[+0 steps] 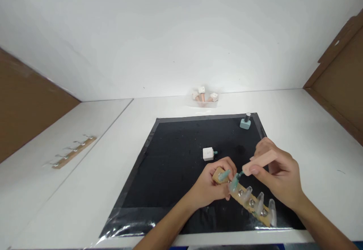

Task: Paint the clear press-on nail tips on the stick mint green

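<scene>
While your left hand (211, 184) grips the strip (244, 201), your right hand (280, 172) grasps the brush (260, 162) at the green nail (234, 183) just right of the left hand. Light, even strokes should coat best.

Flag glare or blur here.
Head view: white glare streaks the near-left corner of the black rectangular mat; head view: fine detail looks soft on the long tan strip at far left; head view: the dark brush below the pale-pink block handle lacks crisp edges.

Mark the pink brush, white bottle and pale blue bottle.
Pink brush (260, 162): head view, middle of its handle.
White bottle (208, 154): head view, its body.
Pale blue bottle (245, 124): head view, body below the cap.
</scene>
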A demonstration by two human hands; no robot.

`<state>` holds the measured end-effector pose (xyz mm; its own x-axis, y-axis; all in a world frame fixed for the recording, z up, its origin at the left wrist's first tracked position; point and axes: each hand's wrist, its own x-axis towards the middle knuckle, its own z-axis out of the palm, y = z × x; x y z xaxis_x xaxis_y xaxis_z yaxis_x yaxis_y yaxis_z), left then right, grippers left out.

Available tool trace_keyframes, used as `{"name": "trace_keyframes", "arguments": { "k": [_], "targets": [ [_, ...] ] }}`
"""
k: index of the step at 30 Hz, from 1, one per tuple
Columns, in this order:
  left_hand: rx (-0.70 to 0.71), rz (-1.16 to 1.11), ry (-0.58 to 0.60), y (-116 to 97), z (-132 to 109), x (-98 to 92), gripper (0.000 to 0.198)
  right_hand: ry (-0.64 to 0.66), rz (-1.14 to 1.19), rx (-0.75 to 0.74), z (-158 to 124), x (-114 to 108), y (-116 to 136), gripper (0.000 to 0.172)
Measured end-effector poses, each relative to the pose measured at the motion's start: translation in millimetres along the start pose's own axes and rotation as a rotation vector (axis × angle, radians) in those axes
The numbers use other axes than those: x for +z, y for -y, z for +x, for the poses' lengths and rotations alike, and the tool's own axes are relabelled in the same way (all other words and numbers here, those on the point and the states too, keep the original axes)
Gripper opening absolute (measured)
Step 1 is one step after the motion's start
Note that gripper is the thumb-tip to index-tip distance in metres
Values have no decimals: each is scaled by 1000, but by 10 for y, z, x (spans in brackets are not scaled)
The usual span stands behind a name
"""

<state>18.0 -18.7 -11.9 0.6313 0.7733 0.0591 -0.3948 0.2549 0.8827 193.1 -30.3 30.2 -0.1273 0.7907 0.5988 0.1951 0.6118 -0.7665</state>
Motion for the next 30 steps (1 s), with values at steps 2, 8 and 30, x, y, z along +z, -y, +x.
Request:
{"name": "trace_keyframes", "arguments": {
  "k": [2,8,30],
  "targets": [
    [-14,-6,-9,12,0,-5,25,2,51,-33,4,-2,3,16],
    [-37,6,-19,22,3,-10,30,72,33,-56,27,21,35,19],
    [-11,-25,2,31,-1,-33,22,57,115,22,35,2,39,16]
  ]
}}
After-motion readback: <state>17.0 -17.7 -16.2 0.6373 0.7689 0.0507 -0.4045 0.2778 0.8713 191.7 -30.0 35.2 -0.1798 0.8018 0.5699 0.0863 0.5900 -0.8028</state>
